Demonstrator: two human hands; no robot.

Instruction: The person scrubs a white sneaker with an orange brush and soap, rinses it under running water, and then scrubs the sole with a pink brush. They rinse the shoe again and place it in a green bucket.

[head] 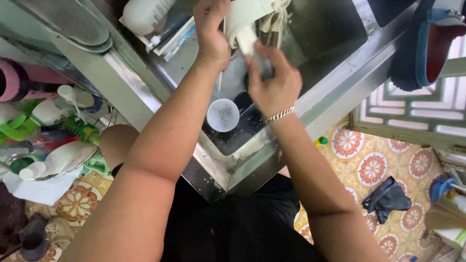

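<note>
Both my hands are over a steel sink [252, 150]. My left hand [211, 34] grips a white plastic item [247, 19] at the top of the view, near a wet cloth [279, 17]. My right hand [273, 82] holds a small clear piece [263, 65] just under that white item; what the piece is I cannot tell. A thin stream of water falls beside my left wrist. Below the hands, a white round cup [223, 115] sits in the basin next to a dark object [242, 102].
A white bottle [143, 14] lies on the sink's left ledge. Bottles and green plastic items [48, 140] crowd the left. A blue-and-red shoe [432, 43] is at top right. A black glove [386, 199] lies on the patterned floor tiles, a broom [446, 213] at right.
</note>
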